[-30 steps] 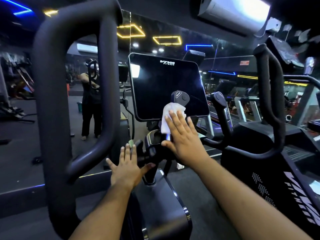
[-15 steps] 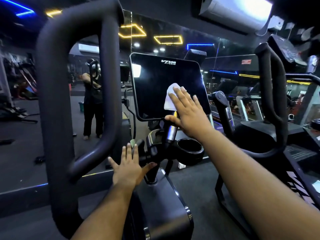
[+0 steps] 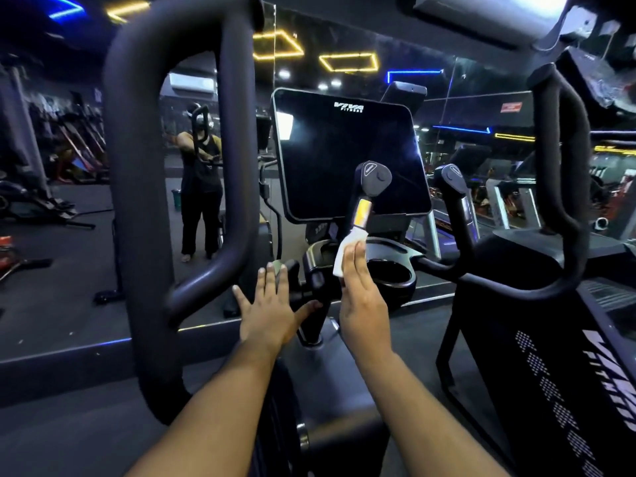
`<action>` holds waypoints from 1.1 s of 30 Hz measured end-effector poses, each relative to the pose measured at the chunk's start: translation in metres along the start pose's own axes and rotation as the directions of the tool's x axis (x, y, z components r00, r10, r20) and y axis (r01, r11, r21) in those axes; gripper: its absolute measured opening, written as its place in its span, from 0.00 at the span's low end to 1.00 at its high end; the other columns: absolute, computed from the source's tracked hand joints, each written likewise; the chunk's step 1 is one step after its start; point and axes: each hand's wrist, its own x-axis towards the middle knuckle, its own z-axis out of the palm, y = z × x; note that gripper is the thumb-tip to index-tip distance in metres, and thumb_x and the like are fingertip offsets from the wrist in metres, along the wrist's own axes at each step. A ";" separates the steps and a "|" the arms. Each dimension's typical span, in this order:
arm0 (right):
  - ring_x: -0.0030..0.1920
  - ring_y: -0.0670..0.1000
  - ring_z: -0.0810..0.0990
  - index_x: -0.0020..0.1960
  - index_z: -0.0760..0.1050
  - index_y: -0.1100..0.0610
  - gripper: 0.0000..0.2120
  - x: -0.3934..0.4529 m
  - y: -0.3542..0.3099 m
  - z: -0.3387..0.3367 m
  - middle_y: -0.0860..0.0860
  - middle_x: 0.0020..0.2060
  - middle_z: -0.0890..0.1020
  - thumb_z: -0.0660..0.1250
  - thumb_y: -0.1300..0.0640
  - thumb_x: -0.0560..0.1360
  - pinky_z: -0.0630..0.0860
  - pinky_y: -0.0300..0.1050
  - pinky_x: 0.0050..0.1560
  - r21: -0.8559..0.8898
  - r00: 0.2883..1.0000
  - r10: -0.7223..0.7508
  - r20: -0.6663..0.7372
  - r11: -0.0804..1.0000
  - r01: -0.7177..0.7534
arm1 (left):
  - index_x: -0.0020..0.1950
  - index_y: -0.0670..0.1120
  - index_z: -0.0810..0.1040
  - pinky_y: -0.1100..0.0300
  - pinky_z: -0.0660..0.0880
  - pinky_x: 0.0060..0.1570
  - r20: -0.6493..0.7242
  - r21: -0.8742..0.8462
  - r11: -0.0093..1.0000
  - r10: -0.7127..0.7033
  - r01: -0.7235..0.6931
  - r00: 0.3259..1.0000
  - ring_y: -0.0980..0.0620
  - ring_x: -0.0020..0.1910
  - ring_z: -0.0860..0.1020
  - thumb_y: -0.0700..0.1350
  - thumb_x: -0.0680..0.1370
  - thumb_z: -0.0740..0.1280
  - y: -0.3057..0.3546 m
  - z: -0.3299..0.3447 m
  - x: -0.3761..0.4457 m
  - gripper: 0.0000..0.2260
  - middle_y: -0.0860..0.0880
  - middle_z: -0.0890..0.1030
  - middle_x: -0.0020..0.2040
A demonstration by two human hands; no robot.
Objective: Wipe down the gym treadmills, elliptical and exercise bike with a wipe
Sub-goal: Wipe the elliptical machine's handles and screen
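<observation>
Right hand: fingers straight, pressing white folded wipe against black elliptical's inner grip post | Left hand: fingers spread, resting on black console bracket

A gym floor, dimly lit.
An elliptical with a dark branded screen faces a wall mirror; more machines stand alongside, under coloured strip lights.

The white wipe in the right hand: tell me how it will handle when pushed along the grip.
The thin white wipe probably stays floppy: it folds and drapes against the straight fingers of the right hand. It looks light, sitting there without a tight grip. Only pressed, it may slip or bunch on the smooth metal handle post.
</observation>
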 end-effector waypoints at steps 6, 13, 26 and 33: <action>0.79 0.50 0.62 0.81 0.61 0.52 0.29 -0.055 -0.003 -0.002 0.46 0.80 0.58 0.59 0.64 0.81 0.70 0.43 0.69 -0.041 0.981 0.041 0.187 0.999 -0.034 | 0.84 0.49 0.40 0.33 0.37 0.75 -0.075 -0.143 0.990 0.001 -0.012 0.997 0.48 0.83 0.40 0.75 0.77 0.49 0.009 -0.005 -0.030 0.45 0.47 0.40 0.84; 0.70 0.44 0.75 0.71 0.75 0.57 0.16 -0.101 -0.074 -0.005 0.48 0.68 0.79 0.58 0.60 0.85 0.68 0.34 0.69 0.367 0.921 0.343 0.183 0.846 -0.388 | 0.78 0.48 0.68 0.51 0.64 0.75 0.001 -0.770 0.638 0.002 0.000 1.000 0.48 0.75 0.69 0.49 0.84 0.63 0.009 -0.022 -0.092 0.22 0.46 0.70 0.77; 0.40 0.37 0.78 0.49 0.78 0.65 0.11 -0.079 -0.223 -0.018 0.43 0.37 0.83 0.58 0.64 0.85 0.75 0.32 0.44 0.762 0.864 0.499 0.068 0.533 -0.368 | 0.75 0.48 0.74 0.60 0.70 0.70 -0.572 -0.484 0.688 0.219 -0.541 0.790 0.57 0.71 0.72 0.48 0.84 0.65 -0.068 -0.132 -0.204 0.19 0.54 0.75 0.72; 0.51 0.52 0.82 0.56 0.80 0.62 0.13 -0.124 -0.284 0.023 0.56 0.49 0.85 0.61 0.56 0.83 0.79 0.48 0.54 0.788 0.922 0.373 0.103 0.535 -0.305 | 0.73 0.47 0.74 0.64 0.71 0.66 -0.457 -0.746 0.503 0.089 -0.436 0.885 0.58 0.67 0.75 0.47 0.81 0.67 -0.133 -0.139 -0.225 0.20 0.57 0.77 0.66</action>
